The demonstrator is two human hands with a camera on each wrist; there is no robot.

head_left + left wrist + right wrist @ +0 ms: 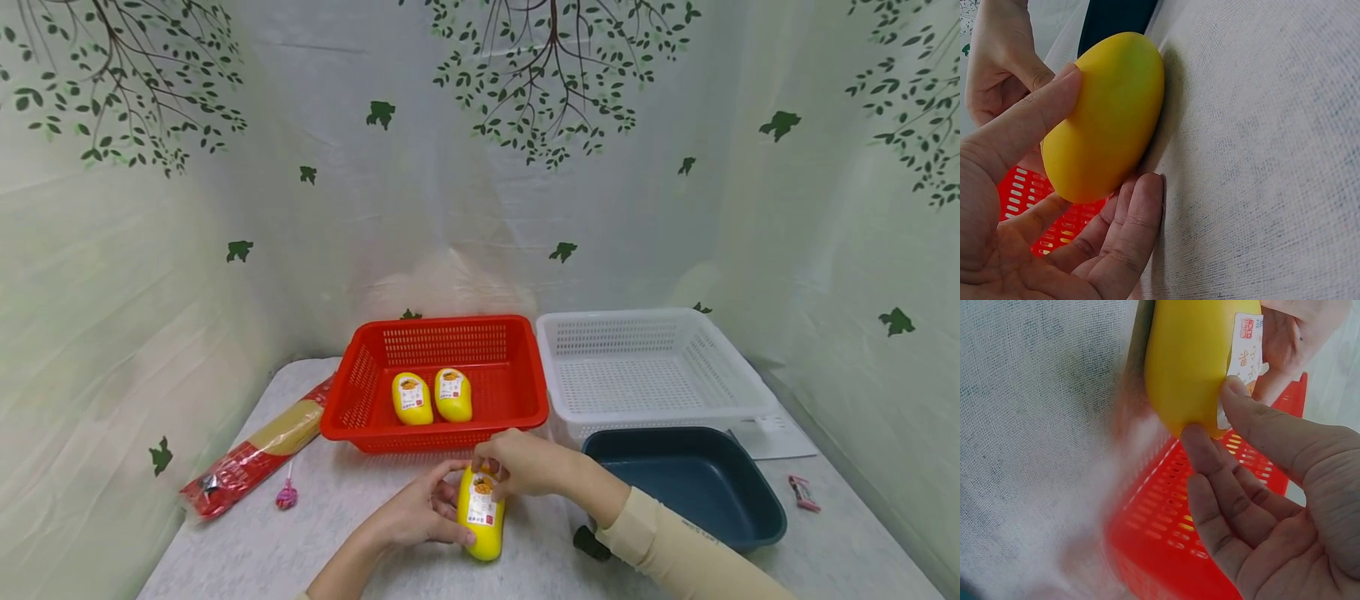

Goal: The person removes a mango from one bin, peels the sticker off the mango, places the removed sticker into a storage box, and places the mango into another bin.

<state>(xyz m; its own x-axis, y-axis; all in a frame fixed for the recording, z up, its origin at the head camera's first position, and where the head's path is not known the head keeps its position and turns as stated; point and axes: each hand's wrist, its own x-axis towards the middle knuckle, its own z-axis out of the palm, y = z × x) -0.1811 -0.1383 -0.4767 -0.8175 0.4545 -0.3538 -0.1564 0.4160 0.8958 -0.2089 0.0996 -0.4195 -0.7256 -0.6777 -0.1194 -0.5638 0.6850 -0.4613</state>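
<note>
A yellow mango (486, 543) with a white printed label lies on the table in front of the red basket (442, 439). My left hand (418, 514) holds it from the left; in the left wrist view, that thumb (1063, 94) rests on one side and the fingers curl near its end. My right hand (528, 463) pinches the mango's far end. In the right wrist view, the right thumb (1238, 394) touches the label (1244, 356) and a fingertip meets the tip. Inside the basket lie two similar labelled mangoes (413, 400).
A white basket (660, 417) stands right of the red one. The dark blue tub (682, 475) sits in front of it, beside my right forearm, with a small black object (591, 543) nearby. Leftward lie a noodle packet (258, 454) and a lollipop (287, 497). A wrapped candy (804, 493) lies far right.
</note>
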